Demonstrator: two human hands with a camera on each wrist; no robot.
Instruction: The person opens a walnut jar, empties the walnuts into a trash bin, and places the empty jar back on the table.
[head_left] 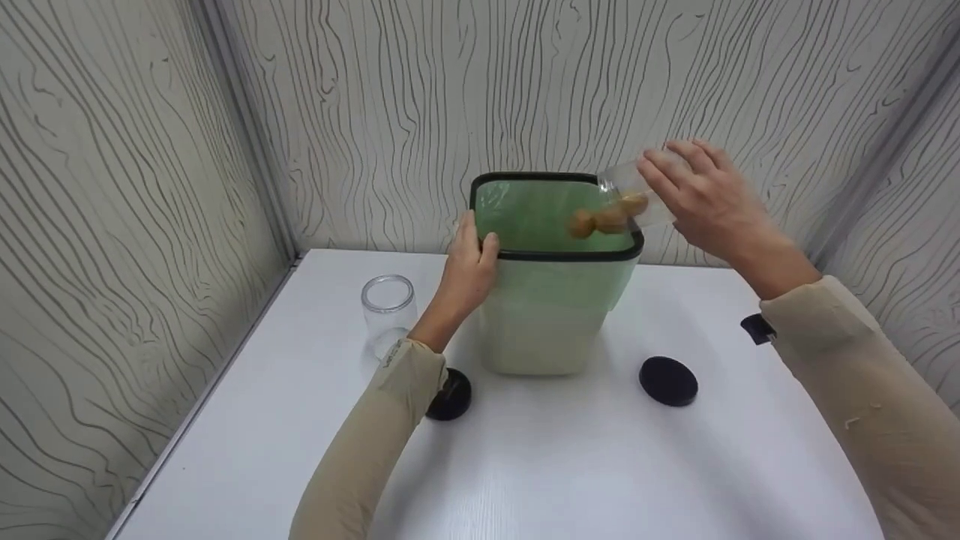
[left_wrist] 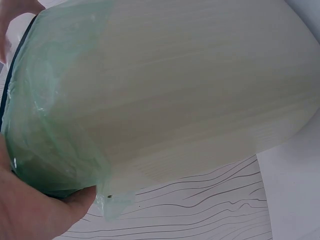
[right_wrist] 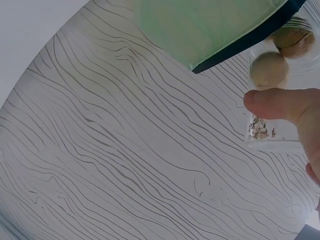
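Observation:
A pale trash bin with a black rim and a green liner bag stands at the back of the table. My left hand grips its left rim. Above the right side of the opening, my right hand holds a clear jar, tilted with its mouth toward the bin. Brown round pieces, perhaps walnuts, tumble out over the opening, blurred by motion. The right wrist view shows round pieces still inside the jar and small crumbs near its bottom. The bin's floor is hidden.
Another clear jar stands uncovered on the left of the white table. One black lid lies partly behind my left sleeve, another black lid on the right. Wood-grain panels close off the back and sides.

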